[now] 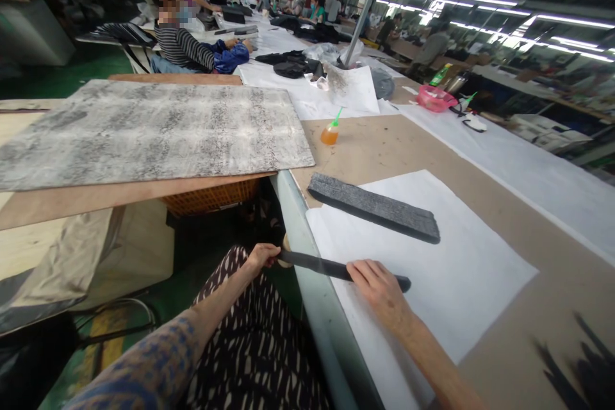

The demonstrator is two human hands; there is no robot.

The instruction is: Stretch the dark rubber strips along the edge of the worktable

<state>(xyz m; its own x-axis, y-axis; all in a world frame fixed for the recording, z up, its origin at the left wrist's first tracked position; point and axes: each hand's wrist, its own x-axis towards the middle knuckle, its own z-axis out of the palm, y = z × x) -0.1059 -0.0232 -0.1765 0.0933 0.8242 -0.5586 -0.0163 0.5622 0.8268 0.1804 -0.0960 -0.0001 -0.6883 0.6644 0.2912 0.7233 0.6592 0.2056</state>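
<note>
Across the pale green table edge [307,256] lies a narrow dark strip [317,263], its left end out past the edge and its right end over a white sheet [461,269]; the left hand [264,256] pinches the overhanging end between thumb and fingers; the right hand [379,285] lays its fingers over the strip near the other end, its thumb hidden, so one cannot tell whether it grips the strip or only presses it. Just beyond lies a stack of grey strips [375,205], mostly on the sheet, with its left end past the sheet's border; farther off, a squeeze bottle [330,133] with a green nozzle and amber liquid stands on the brown tabletop [485,205].

If the left pinch slackens, the overhanging end could drop and drag the strip askew; uneven pull between the hands could twist or stretch it, should the material give; the sheet, seemingly loose, could skid or crease under sideways pressure from the right hand; a wide sweep forward could jostle the stack or, farther out, tip the bottle and spill its liquid.
</note>
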